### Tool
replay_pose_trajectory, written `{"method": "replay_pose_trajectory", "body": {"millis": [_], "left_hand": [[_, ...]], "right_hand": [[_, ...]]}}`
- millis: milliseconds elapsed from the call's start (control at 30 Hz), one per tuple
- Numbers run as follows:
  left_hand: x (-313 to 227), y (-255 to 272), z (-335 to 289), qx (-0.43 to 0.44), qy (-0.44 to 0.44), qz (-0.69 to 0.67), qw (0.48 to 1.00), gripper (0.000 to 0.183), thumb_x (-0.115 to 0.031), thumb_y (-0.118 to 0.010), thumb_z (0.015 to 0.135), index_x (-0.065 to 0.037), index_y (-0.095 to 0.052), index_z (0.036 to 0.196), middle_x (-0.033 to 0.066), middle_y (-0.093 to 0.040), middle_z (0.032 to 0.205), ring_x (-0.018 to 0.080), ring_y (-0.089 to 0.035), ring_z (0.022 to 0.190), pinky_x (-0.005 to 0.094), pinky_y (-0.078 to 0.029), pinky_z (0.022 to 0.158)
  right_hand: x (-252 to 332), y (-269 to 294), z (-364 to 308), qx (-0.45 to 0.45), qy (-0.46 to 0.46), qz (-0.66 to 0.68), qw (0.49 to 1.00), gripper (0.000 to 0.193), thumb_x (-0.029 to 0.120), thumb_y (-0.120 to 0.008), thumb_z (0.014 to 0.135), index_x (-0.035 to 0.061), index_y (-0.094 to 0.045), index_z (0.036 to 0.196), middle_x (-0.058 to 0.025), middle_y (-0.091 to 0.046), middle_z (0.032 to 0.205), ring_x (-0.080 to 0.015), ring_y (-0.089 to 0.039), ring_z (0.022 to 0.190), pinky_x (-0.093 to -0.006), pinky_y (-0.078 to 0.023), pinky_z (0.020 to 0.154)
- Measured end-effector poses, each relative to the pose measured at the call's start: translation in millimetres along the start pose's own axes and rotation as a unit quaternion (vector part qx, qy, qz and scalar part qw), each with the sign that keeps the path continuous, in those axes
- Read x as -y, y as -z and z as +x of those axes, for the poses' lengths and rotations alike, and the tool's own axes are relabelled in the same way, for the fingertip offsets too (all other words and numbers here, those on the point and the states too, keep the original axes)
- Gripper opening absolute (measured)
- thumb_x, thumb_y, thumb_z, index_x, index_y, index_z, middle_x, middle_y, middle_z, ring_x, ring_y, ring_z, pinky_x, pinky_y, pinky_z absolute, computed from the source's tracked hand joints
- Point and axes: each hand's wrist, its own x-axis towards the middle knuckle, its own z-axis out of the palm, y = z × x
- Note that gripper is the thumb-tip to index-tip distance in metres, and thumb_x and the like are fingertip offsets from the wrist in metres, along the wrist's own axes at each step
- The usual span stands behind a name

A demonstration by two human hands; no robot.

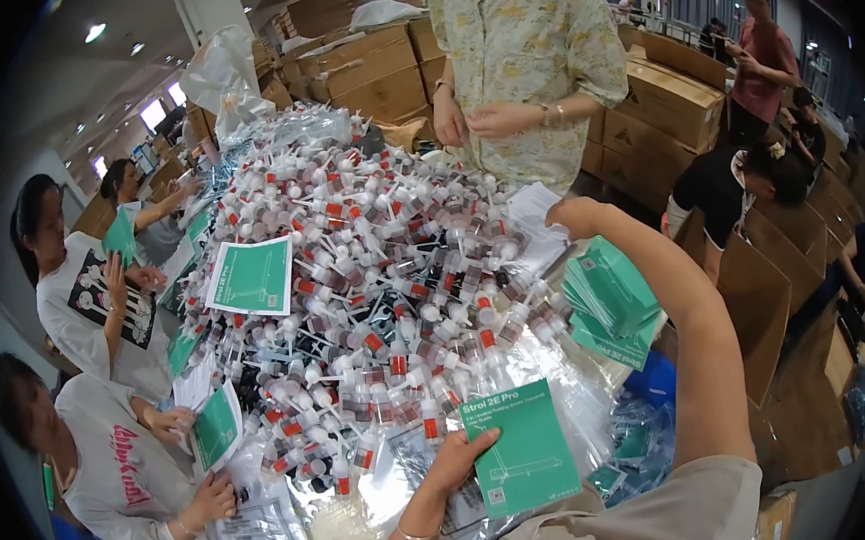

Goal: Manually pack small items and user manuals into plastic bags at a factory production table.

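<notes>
My left hand (pixel 459 461) grips a green booklet (pixel 530 457) by its left edge, with the thumb on the front cover. My right arm stretches across to the far right side of the heap, where my right hand (pixel 574 218) rests at a pile of white paper sheets (pixel 534 217). Its fingers are mostly hidden, so its grip does not show. Just below that hand lies a fanned stack of green booklets (pixel 611 293). To the left spreads a large heap of small clear bottles (pixel 385 237) with white tops and red or dark parts.
Another green booklet (pixel 252 275) lies on the heap. Two people at the left hold green booklets (pixel 216 427); someone in a patterned shirt (pixel 527 66) stands across. Clear plastic bags (pixel 631 444) lie at my right, near cardboard boxes (pixel 742 292).
</notes>
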Motion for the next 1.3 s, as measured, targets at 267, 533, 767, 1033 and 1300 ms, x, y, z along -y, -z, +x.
{"method": "replay_pose_trajectory", "body": {"millis": [267, 533, 767, 1033, 1300], "left_hand": [[-2.5, 1.5, 0.5, 0.001, 0.021, -0.011, 1.0, 0.024, -0.018, -0.058, 0.09, 0.002, -0.063, 0.103, 0.0042, -0.067, 0.089, 0.0085, -0.061, 0.074, 0.0225, -0.049, 0.066], [2.0, 4.8, 2.0, -0.003, 0.025, 0.006, 1.0, 0.023, -0.018, -0.058, 0.091, 0.001, -0.064, 0.103, 0.0031, -0.066, 0.088, 0.007, -0.06, 0.073, 0.0217, -0.048, 0.065], [-1.5, 3.4, -0.1, -0.006, 0.027, 0.02, 0.999, 0.023, -0.019, -0.057, 0.091, 0.0, -0.064, 0.102, 0.0022, -0.066, 0.087, 0.0065, -0.059, 0.073, 0.0208, -0.047, 0.065], [3.3, 8.6, 2.0, 0.001, 0.037, 0.018, 0.999, 0.022, -0.015, -0.059, 0.09, 0.002, -0.063, 0.103, 0.0056, -0.067, 0.093, 0.0098, -0.062, 0.079, 0.0233, -0.05, 0.07], [-0.1, 4.0, -0.9, 0.004, 0.026, 0.028, 0.999, 0.024, -0.02, -0.057, 0.091, 0.0, -0.064, 0.102, 0.0016, -0.066, 0.086, 0.0057, -0.059, 0.072, 0.0204, -0.047, 0.064]], "right_hand": [[-5.0, 0.4, 28.5, 0.086, 0.066, -0.067, 0.992, 0.063, 0.012, -0.078, 0.057, 0.012, -0.051, 0.114, -0.0115, -0.058, 0.109, -0.0317, -0.055, 0.104, -0.0407, -0.047, 0.084], [-0.8, 9.9, 33.6, 0.158, 0.078, -0.106, 0.979, 0.056, 0.009, -0.071, 0.062, 0.0103, -0.05, 0.114, -0.0116, -0.058, 0.108, -0.032, -0.058, 0.097, -0.0414, -0.048, 0.08], [5.4, 4.7, 24.5, 0.129, 0.063, -0.128, 0.981, 0.048, 0.008, -0.066, 0.067, 0.0074, -0.048, 0.111, -0.0132, -0.057, 0.107, -0.033, -0.059, 0.094, -0.0426, -0.048, 0.076], [8.5, 6.1, 23.3, 0.138, 0.072, -0.133, 0.979, 0.043, 0.007, -0.063, 0.069, 0.005, -0.046, 0.109, -0.0141, -0.055, 0.107, -0.0335, -0.059, 0.095, -0.0428, -0.048, 0.077], [1.2, -6.2, 18.9, 0.076, 0.069, -0.102, 0.989, 0.029, 0.009, -0.059, 0.071, 0.0051, -0.053, 0.099, -0.0123, -0.058, 0.102, -0.0313, -0.059, 0.094, -0.043, -0.048, 0.076]]}}
